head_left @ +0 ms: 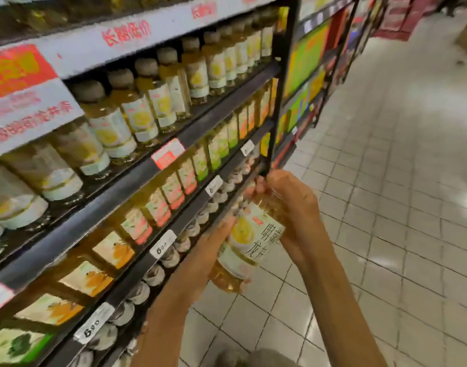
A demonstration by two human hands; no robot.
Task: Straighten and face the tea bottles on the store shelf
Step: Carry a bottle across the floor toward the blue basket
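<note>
Both my hands hold one tea bottle [249, 239] of amber liquid out in front of the shelves, tilted, its white label with a yellow lemon turned towards me. My right hand [290, 205] grips its upper part near the cap, which is hidden. My left hand [213, 250] holds the lower body from the shelf side. A row of the same tea bottles [158, 102] with grey caps stands on the upper shelf [147, 168], some angled differently. Lower shelves carry rows of bottles with orange and green labels [171, 192].
A black shelf upright [278, 88] stands just above my right hand. Price tags [162, 246] hang on the shelf rails, and a red and white promotional sign [23, 99] at upper left. The tiled aisle floor [399, 181] stretches to the right, with more shelving beyond.
</note>
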